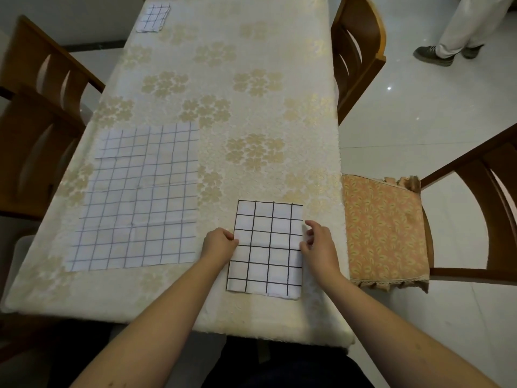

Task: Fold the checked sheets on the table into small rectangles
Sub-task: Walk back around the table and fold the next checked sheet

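- Judging progress from the table [251, 65], the job looks partly done — one sheet finished, one in hand, one untouched.
- A small folded checked sheet [153, 17] lies at the upper left of the frame, near the far edge of the table; it already reads as a small rectangle.
- A half-folded checked sheet [267, 247] with bold black lines lies at the lower centre of the frame, close to the near table edge. It is a tall rectangle, noticeably bigger than the finished one, so I judge at least one more fold is due.
- The left hand [219, 243] pinches the left edge of this sheet at mid-height, fingers curled onto the cloth.
- The right hand [317, 242] is at the right edge at the same height, fingers curled; it seems to nip the edge, though the contact is hard to make out.
- A large checked sheet [140, 197] lies spread flat at the centre left of the frame — still fully unfolded, the main work left.
- Wooden chairs stand round the table; one at the right carries an orange patterned cushion [383, 228].
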